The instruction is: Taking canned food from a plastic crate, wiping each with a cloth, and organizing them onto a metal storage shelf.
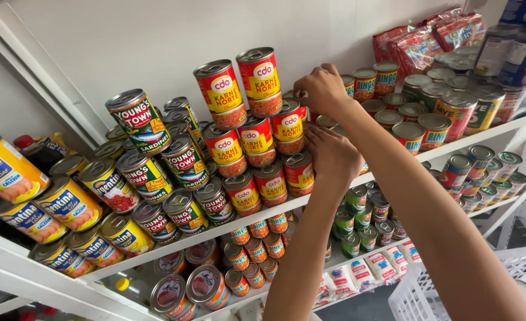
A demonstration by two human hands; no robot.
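My right hand [322, 89] is up at the back of the red stack, fingers pinched together on something small behind the top row of red cans [257, 113]; what they grip is hidden by my knuckles. My left hand [333, 156] sits lower and nearer to me, curled against the right end of the same stack, touching the red cans in the middle row, though I cannot tell if it is closed round one. The cans stand upright, long axis pointing up the shelf [394, 163], and lie just left of both hands. Further left are green-and-red sardine cans [141, 122], then yellow meat loaf cans [7, 169] with blue bands. To the right stand short flat cans [414, 131] with yellow labels, and above them red foil packets [420, 44]. On the lower shelf sit small green cans [352, 217], with a white basket [423, 291] below.
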